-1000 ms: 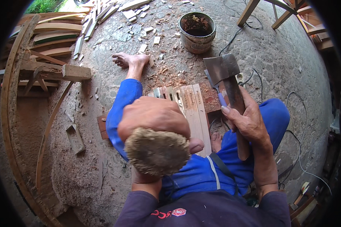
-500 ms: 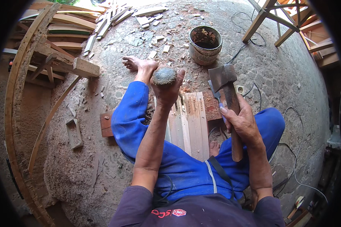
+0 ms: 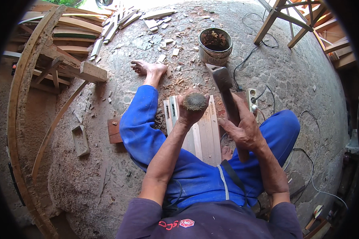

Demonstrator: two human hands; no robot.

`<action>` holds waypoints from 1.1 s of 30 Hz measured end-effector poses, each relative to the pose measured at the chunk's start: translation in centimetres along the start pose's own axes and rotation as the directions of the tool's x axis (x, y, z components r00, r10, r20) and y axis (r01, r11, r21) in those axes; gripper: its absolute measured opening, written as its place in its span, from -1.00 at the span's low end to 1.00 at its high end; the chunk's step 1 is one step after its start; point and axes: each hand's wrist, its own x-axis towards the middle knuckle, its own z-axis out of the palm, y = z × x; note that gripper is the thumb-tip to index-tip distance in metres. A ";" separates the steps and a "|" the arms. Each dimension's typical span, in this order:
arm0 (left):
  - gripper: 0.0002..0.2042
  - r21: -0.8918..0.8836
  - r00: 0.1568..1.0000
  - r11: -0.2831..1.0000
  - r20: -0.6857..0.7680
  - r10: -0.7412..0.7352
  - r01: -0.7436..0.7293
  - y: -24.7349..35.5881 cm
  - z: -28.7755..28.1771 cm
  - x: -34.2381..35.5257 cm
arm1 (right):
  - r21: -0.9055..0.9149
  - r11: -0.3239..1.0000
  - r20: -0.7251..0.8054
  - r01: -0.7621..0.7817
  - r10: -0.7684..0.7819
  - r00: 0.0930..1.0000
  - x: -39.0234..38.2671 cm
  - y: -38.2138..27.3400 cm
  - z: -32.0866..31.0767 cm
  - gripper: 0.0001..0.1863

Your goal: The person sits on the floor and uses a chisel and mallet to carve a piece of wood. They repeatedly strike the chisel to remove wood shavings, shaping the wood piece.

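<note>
Left hand [image 3: 192, 114], gripping round-ended tool [image 3: 194, 101], moved right over wood strips [image 3: 208, 137], likely work-ready; right hand [image 3: 246, 129] holds hatchet [image 3: 222, 79].

The mallet's [image 3: 194, 102] end looks like rough, frayed wood, matt and fibrous. The axe [image 3: 221, 78] has a dark metal head with a dull sheen and a worn wooden handle. The planks [image 3: 210, 141] are smooth, pale wood; the trousers [image 3: 141, 113], matt cloth; the socket strip [image 3: 251, 95], white plastic; the floor [image 3: 95, 175], rough and dusty.
</note>
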 end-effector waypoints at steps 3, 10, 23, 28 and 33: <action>-0.68 -0.111 0.998 0.994 0.058 -0.015 0.021 -3.0 1.7 -1.8 | -0.281 0.895 -0.035 0.347 -0.371 0.928 0.9 -0.5 0.5 -0.22; -0.75 -0.265 0.985 0.953 0.127 -0.114 0.145 0.2 0.2 0.4 | -0.662 0.745 0.214 0.081 0.084 0.973 0.2 1.2 1.0 -0.26; -0.74 -0.326 0.959 0.907 -0.001 -0.284 0.268 1.3 -0.5 2.7 | -0.265 0.844 -0.548 0.466 -0.529 0.648 5.4 -9.3 -2.5 -0.40; -0.75 -0.164 0.993 0.981 -0.022 -0.112 0.107 -1.0 1.1 -1.6 | -0.608 0.791 0.235 0.070 0.094 0.967 1.4 0.6 1.5 -0.41; -0.73 -0.343 0.964 0.908 -0.020 -0.263 0.241 0.2 0.0 1.2 | -0.140 0.963 0.141 -0.231 0.250 0.958 -1.0 -0.8 -0.2 -0.40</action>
